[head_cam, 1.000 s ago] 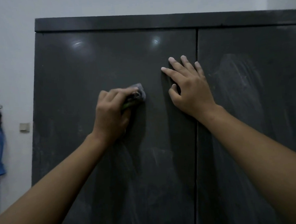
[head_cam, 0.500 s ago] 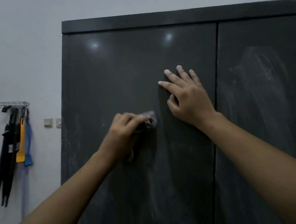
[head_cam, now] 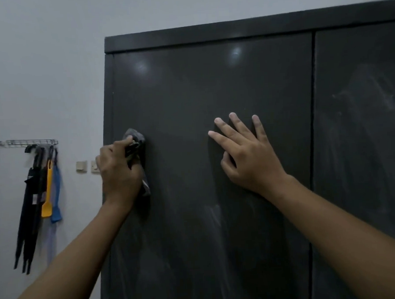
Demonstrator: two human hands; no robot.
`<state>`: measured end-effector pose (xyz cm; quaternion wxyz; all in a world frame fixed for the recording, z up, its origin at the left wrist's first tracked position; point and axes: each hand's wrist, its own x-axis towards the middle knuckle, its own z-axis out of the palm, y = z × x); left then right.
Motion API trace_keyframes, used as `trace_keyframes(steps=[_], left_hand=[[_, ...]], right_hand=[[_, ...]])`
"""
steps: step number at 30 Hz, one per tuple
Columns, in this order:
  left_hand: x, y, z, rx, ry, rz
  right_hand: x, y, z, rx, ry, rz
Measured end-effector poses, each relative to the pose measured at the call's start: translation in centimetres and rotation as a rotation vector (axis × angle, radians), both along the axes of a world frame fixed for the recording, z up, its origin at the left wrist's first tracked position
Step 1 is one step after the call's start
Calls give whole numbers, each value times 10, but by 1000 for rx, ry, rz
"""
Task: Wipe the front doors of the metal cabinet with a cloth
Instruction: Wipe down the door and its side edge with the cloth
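Observation:
A tall dark metal cabinet fills most of the view, with a left door (head_cam: 189, 99) and a right door (head_cam: 363, 140) split by a vertical seam. My left hand (head_cam: 119, 169) grips a bunched grey cloth (head_cam: 135, 139) and presses it against the left door near that door's left edge. My right hand (head_cam: 247, 151) lies flat on the left door with fingers spread, to the right of the cloth and left of the seam. Pale dusty streaks show on the lower left door and across the right door.
A pale wall (head_cam: 39, 77) stands left of the cabinet. On it a wire rack (head_cam: 22, 143) holds dark hanging straps, a yellow tool (head_cam: 47, 191) and a blue one (head_cam: 55, 193). Wall switches (head_cam: 82, 166) sit beside the cabinet's left edge.
My left hand has swept the cloth down and then left across the left door to its left edge. The view has turned left. My right hand stays flat on the door.

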<state>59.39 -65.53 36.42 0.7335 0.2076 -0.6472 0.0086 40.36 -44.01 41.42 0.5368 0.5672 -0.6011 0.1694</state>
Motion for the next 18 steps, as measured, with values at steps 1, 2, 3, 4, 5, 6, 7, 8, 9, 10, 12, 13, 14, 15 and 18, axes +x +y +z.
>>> trace_keyframes(steps=[1,2,3,4,5,6,7,8,9,10,12,13,14,15,18], left_hand=[[-3,5,-8,-38,-29,-20],[-5,9,-19,-91,-70,-39],[-6,12,-32,-149,-116,-52],[-6,14,-44,-210,-166,-53],[-4,13,-54,-277,-223,-49],[-1,10,-61,-329,-288,-45],[5,3,-62,-378,-365,-37],[11,-2,-57,-404,-438,-20],[18,-8,-51,-382,-477,-19],[25,-13,-42,-313,-437,-57],[35,-26,-25,-137,-270,-111],[38,-32,-18,-83,-194,-98],[39,-37,-14,-69,-158,-49],[39,-43,-12,-73,-133,-6],[37,-47,-14,-21,-45,-36]], right_hand=[[2,-3,-1,6,-4,-6],[5,-7,-1,9,-8,-15],[9,-10,-1,10,-10,-24],[13,-14,-1,14,-12,-31],[17,-18,-1,25,-11,-36],[21,-23,0,43,-6,-37],[25,-27,0,65,4,-34],[30,-33,1,91,14,-30],[34,-38,1,114,21,-24],[38,-44,1,130,25,-19],[44,-54,0,128,20,-15],[46,-58,-2,113,15,-17],[48,-61,-4,98,10,-20],[48,-63,-6,86,7,-23],[49,-66,-11,59,-6,-27]])
